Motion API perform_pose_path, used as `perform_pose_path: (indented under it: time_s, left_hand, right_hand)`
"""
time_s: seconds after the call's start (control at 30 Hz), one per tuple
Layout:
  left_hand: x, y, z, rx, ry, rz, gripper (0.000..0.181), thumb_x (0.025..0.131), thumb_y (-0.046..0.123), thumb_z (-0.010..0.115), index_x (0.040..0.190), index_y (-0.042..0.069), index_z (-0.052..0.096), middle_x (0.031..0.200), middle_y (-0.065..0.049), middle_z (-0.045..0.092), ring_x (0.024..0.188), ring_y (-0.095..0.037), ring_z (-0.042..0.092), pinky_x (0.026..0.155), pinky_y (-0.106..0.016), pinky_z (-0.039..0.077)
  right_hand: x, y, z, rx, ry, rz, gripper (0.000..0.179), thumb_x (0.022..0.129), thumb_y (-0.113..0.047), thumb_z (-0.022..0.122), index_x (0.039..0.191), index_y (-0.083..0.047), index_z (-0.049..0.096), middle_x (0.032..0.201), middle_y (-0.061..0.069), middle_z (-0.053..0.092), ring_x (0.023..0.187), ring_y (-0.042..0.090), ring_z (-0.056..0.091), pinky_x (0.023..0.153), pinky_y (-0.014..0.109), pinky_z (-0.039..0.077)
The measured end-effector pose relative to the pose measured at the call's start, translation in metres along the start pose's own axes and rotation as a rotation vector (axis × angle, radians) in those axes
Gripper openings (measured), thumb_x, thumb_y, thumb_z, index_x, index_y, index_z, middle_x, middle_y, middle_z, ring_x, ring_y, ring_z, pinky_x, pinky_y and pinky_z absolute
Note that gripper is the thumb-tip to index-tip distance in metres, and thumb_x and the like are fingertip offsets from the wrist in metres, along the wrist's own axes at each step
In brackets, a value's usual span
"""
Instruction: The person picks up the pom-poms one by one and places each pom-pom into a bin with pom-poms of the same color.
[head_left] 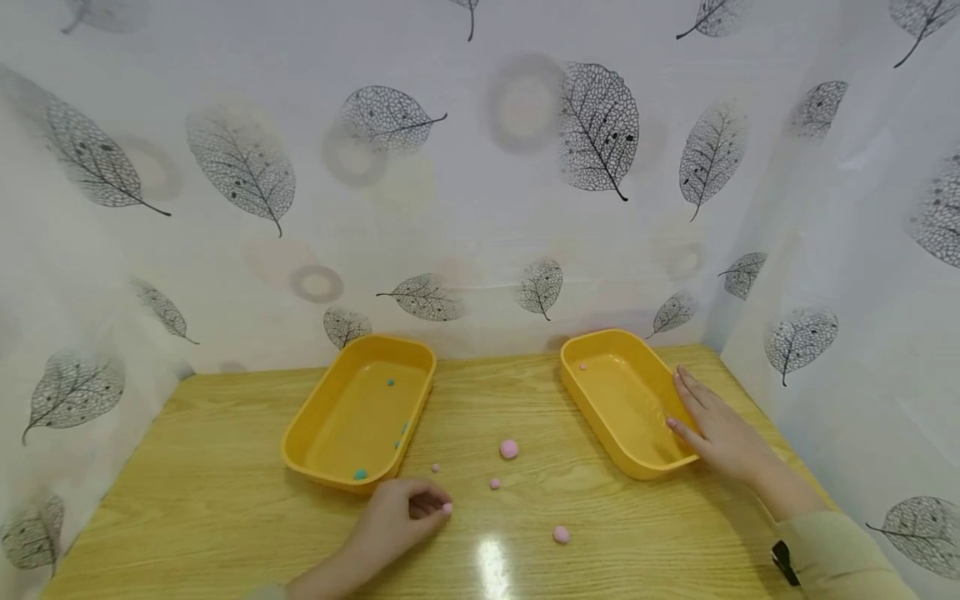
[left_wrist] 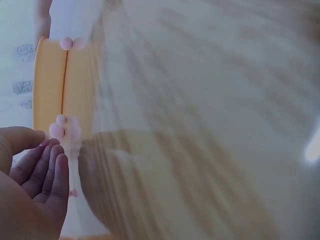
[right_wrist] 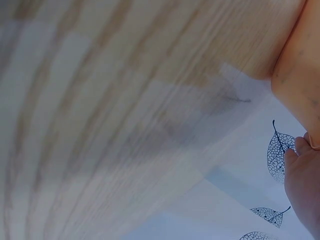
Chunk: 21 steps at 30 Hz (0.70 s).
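Note:
Near the front end of the left yellow tray (head_left: 298, 467), my left hand (head_left: 397, 521) pinches a small pink ball (head_left: 447, 508) between thumb and fingertips. The left wrist view shows this ball mostly hidden by the fingers. On the table beside this hand lie a larger pink ball (head_left: 509, 449), a small pink ball (head_left: 494, 483), a tiny pink ball (head_left: 435, 468) and a medium pink ball (head_left: 561, 535). My right hand (head_left: 720, 433) rests at the right rim of the right yellow tray (head_left: 600, 425), fingers extended along it and thumb over the inside.
Several teal balls of different sizes, one a larger teal ball (head_left: 361, 474), lie in the left tray. One tiny pink ball (head_left: 582, 367) sits at the far end of the right tray. A leaf-printed white curtain (head_left: 480, 217) surrounds the wooden table (head_left: 202, 483) at the back and sides.

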<state>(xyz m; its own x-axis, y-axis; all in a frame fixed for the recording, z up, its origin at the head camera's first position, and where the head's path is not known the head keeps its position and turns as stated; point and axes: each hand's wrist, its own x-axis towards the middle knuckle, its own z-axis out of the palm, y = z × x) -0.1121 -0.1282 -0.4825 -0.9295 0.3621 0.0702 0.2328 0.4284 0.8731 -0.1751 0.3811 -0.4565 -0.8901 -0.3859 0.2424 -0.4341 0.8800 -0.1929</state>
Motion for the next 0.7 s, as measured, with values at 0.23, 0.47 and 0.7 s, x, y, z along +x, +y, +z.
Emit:
perform_pose_path:
  time_s: [0.23, 0.47, 0.7]
  left_hand:
    - [0.009, 0.009, 0.014, -0.04, 0.006, 0.029, 0.008, 0.091, 0.012, 0.083, 0.096, 0.006, 0.081, 0.09, -0.004, 0.08, 0.078, 0.003, 0.067, 0.068, -0.018, 0.061]
    - [0.02, 0.016, 0.028, -0.068, 0.019, 0.023, 0.006, 0.091, 0.01, 0.082, 0.096, 0.006, 0.081, 0.091, -0.007, 0.08, 0.078, 0.003, 0.067, 0.069, -0.016, 0.061]
    - [0.032, 0.022, 0.04, -0.111, 0.015, 0.046, 0.008, 0.093, 0.009, 0.081, 0.099, 0.003, 0.08, 0.097, -0.013, 0.082, 0.082, -0.002, 0.072, 0.072, -0.016, 0.061]
  right_hand:
    - [0.0, -0.002, -0.001, -0.001, 0.016, -0.011, 0.074, 0.11, -0.03, 0.056, 0.161, 0.014, 0.026, 0.171, 0.033, 0.023, 0.158, 0.05, 0.028, 0.119, 0.002, -0.012]
    - [-0.002, -0.003, -0.001, 0.003, 0.015, -0.007, 0.074, 0.11, -0.031, 0.055, 0.161, 0.014, 0.025, 0.172, 0.031, 0.021, 0.161, 0.047, 0.023, 0.119, 0.002, -0.012]
    - [-0.002, -0.004, -0.001, 0.006, 0.013, -0.003, 0.074, 0.11, -0.03, 0.055, 0.162, 0.013, 0.025, 0.173, 0.03, 0.02, 0.161, 0.047, 0.023, 0.119, 0.002, -0.013]
